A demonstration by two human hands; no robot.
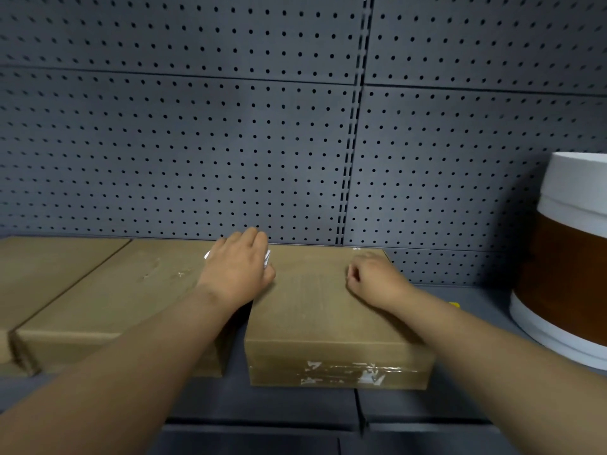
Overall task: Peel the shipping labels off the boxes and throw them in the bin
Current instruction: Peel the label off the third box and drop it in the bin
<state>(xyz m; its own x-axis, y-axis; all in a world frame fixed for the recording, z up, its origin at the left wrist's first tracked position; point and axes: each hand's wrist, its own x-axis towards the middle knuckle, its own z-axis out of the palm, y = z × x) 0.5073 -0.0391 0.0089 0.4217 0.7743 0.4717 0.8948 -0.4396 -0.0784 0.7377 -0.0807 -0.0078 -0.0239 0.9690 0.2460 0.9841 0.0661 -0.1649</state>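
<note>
A flat cardboard box lies on the dark shelf in front of me, with torn white label scraps and tape on its front face. My left hand rests at its far left corner and holds crumpled white label paper that pokes out between the fingers. My right hand lies on the box top near the far right corner with its fingers curled under; whether they pinch anything is hidden. A second cardboard box sits just to the left, with faint label residue on top.
A third box sits at the far left. A large white and brown round container stands on the shelf at the right. A small yellow thing peeks out behind my right forearm. Grey pegboard backs the shelf.
</note>
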